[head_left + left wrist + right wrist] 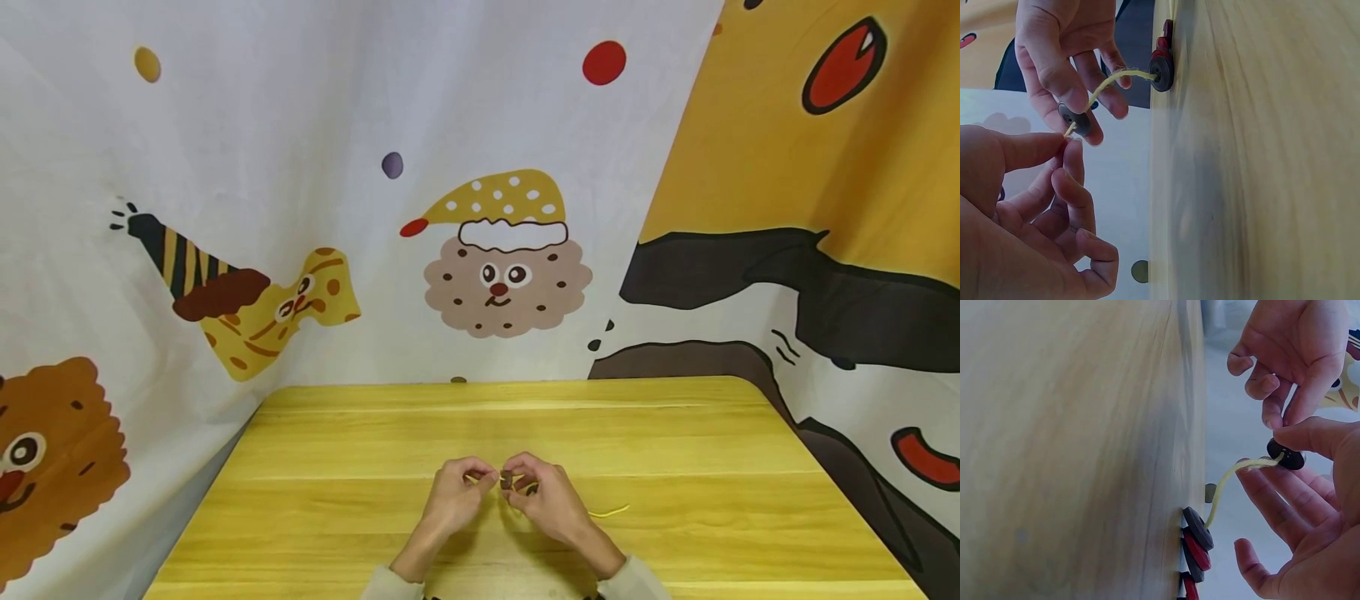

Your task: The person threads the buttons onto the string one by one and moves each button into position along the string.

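Two hands meet above the near middle of a yellow wooden table (pixel 375 433), backed by a white cartoon-printed cloth backdrop (pixel 300 167) that hangs behind and to both sides. The right hand (pixel 551 500) pinches a small dark round button (pixel 1074 119) between thumb and forefinger, its other fingers (pixel 1285 506) loosely spread. The left hand (pixel 453 496) pinches the tip of a pale yellow thread (pixel 1113 81) where it emerges from that button, its remaining fingers curled. Both hands are held off the table surface.

The head view shows only a dark speck between the fingertips and a loose tail of thread lying on the table to the right. The wrist views show the thread running from the held button down to a row of threaded dark and red buttons (pixel 1196 550) resting on the table. No container appears in any view.
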The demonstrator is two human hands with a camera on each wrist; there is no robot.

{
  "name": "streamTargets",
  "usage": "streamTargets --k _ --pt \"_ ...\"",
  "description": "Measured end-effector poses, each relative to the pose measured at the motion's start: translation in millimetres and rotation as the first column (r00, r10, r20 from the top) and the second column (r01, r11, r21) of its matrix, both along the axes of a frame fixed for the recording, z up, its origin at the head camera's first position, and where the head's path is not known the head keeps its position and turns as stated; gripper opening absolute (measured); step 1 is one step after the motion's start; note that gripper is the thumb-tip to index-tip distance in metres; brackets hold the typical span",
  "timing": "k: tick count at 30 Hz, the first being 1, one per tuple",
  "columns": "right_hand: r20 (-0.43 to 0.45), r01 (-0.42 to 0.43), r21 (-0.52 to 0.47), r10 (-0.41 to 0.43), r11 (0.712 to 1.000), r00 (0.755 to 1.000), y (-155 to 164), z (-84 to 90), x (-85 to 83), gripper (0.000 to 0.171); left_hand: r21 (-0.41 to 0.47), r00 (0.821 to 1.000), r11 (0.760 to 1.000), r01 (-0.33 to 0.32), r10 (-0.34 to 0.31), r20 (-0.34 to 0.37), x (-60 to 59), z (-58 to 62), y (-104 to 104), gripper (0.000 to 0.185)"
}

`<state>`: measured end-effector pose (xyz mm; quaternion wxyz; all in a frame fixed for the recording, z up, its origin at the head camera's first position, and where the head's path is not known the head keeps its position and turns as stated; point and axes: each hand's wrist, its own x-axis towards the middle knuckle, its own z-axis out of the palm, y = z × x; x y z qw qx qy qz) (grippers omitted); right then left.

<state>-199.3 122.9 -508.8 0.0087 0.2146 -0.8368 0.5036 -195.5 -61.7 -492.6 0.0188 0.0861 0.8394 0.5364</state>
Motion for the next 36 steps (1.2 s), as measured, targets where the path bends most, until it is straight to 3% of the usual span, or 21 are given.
streamTargets --k 16,31,36 --pt "-0.006 -0.019 -0.012 0.019 1.000 1.000 0.8 -0.3 0.1 0.024 0.001 1.000 1.000 -0.009 0.009 0.005 0.9 3.5 -1.5 0.011" --pt "0.043 -0.011 -0.061 0.013 0.998 0.999 3.5 2.1 1.7 0.024 0.008 1.000 1.000 -0.001 0.001 0.013 0.2 5.2 -6.3 0.013" --pt "0.034 0.010 -0.026 -0.009 1.000 0.999 3.0 4.1 2.0 0.023 0.017 1.000 1.000 -0.011 0.011 0.021 -0.7 5.0 -7.3 0.015"
